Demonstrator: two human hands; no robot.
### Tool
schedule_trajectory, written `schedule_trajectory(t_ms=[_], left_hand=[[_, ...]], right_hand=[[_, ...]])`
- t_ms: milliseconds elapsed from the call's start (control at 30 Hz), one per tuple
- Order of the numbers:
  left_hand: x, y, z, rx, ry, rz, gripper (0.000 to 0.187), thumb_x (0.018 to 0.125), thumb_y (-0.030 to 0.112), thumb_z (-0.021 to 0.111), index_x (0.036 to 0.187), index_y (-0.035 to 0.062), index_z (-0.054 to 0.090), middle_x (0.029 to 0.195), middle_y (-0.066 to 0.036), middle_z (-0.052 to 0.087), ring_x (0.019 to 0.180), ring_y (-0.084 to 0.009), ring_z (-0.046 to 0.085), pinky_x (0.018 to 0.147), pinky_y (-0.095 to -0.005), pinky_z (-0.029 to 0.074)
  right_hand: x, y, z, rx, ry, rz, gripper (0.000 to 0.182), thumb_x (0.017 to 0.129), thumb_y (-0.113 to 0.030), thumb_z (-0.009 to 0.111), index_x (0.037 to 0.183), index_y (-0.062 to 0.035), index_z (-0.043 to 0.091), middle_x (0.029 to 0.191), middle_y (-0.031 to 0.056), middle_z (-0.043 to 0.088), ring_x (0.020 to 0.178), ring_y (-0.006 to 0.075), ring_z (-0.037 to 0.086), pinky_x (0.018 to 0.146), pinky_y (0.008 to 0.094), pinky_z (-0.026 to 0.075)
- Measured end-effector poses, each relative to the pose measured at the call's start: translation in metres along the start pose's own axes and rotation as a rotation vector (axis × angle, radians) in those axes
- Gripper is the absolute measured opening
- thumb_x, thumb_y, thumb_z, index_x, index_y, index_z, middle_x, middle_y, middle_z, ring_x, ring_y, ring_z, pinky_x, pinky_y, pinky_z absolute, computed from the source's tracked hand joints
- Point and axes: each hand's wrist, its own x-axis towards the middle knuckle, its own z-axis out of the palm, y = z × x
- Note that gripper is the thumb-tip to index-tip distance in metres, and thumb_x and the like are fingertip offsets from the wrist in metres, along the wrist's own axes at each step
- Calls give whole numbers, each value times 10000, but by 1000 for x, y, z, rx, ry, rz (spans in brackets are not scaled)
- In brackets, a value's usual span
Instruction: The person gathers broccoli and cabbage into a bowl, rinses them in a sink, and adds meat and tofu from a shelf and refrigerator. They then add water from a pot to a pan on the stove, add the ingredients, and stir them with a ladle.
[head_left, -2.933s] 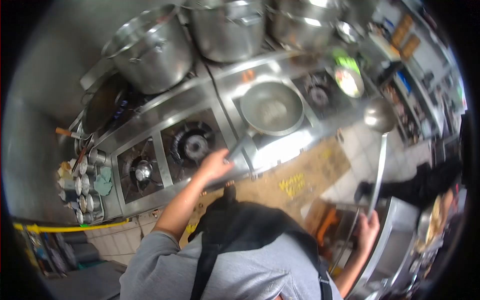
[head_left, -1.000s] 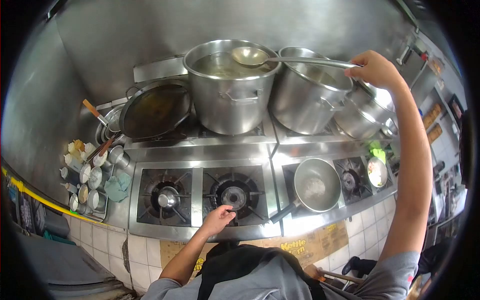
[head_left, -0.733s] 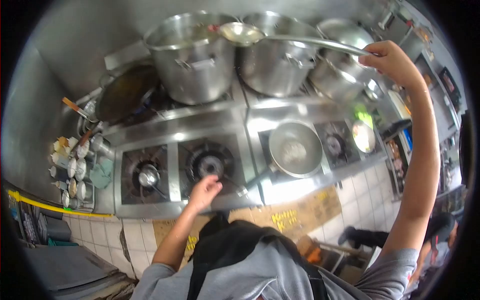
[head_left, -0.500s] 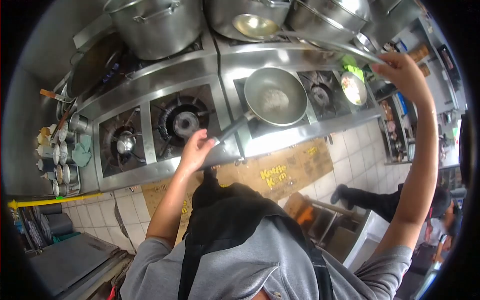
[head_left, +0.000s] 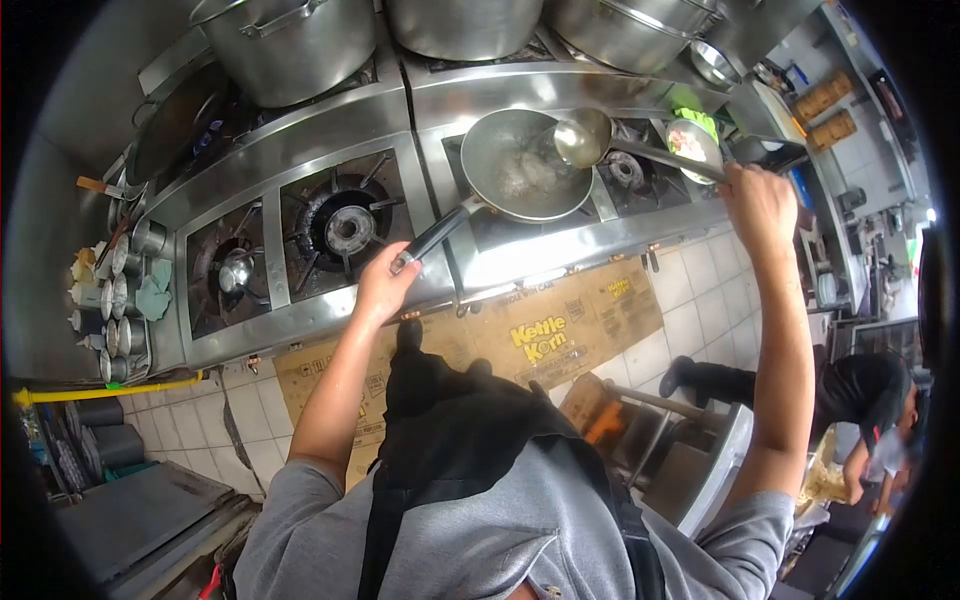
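My left hand (head_left: 386, 283) is closed round the black handle of a frying pan (head_left: 490, 190), which sits over a stove burner. Cloudy liquid with a whitish patch covers the pan's bottom. In my right hand (head_left: 758, 205) is the long handle of a ladle (head_left: 583, 138), fingers wrapped round its end. The ladle's round bowl overlaps the pan's right rim in this view. Just beyond the ladle handle stands a bowl of chopped food (head_left: 694, 150), with a bright green thing (head_left: 692, 120) behind it.
Large steel pots (head_left: 285, 50) line the back of the stove (head_left: 440, 290). On the left are a bare burner (head_left: 350, 229), a small metal vessel (head_left: 236, 272) and several seasoning containers (head_left: 125, 300). Cardboard (head_left: 480, 345) covers the floor. At the right, another person (head_left: 865, 400) bends over food.
The ladle has come down from near the back pots to the pan's right rim, my right hand lowering with it. Liquid in the pan has spread. My left hand keeps the pan handle.
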Motion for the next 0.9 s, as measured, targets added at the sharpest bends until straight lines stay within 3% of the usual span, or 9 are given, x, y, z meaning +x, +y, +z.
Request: schedule_trajectory(t_ms=[167,233,367,433,500,700,733,767,900], left_hand=[[-21,-19,-5,-239,197,107,352,876,289,704,1075,7,636,893,-69,676,800,-111,597,742,-300,487],[-44,-15,-38,88,-243,-246,286,910,268,669,1024,8,633,791,-26,633,696,-97,559,663,-255,473],[-93,-142,-53,506,-278,-157,365,860,378,688,984,37,655,802,-112,683,722,-194,639,701,-328,498],[-129,-169,-58,815,-290,-244,351,821,367,681,919,30,665,854,-174,683,824,-327,667,718,-423,503],[-153,-152,-68,811,-456,-523,358,818,357,664,960,29,681,945,-196,687,923,-329,671,757,-438,508],[-206,-271,-79,563,-301,-739,495,786,450,666,1065,41,677,1012,-232,674,965,-371,653,832,-426,511],[-205,-271,-83,541,-288,-798,521,785,454,663,1090,32,666,1034,-232,671,985,-374,647,850,-424,507],[-205,-275,-84,516,-280,-858,547,785,458,660,1114,22,656,1056,-232,669,1006,-377,641,868,-422,504],[-200,-291,-86,430,-58,-812,569,788,446,653,1152,9,639,1093,-227,664,1040,-372,630,903,-411,493]], right_hand=[[1,18,-22,-205,202,-16,203,842,-199,637,1042,-165,652,830,17,629,843,200,625,721,357,460],[6,36,-36,-293,276,-20,261,847,-202,634,1106,-185,651,847,0,625,860,181,618,719,356,465],[13,71,-105,-408,430,49,296,873,-182,607,1168,-176,634,994,-11,667,953,193,629,796,360,493],[48,161,-82,510,624,4,225,882,-175,614,1098,-145,672,964,68,681,926,205,646,764,354,506],[42,59,-210,-338,389,355,306,765,-289,706,992,-89,749,826,179,706,715,286,670,678,366,519],[159,28,-262,-68,758,44,391,778,-466,634,943,-134,755,827,95,719,685,276,673,597,419,513],[279,96,-192,483,1011,-224,417,758,-520,621,930,-166,759,821,76,722,702,276,676,615,425,517],[233,-2,-259,-176,851,48,392,776,-506,615,924,-171,756,800,72,719,708,277,676,607,417,514],[296,-113,-273,-73,915,-123,159,790,-294,635,756,-156,705,714,86,672,705,291,655,626,434,482]])
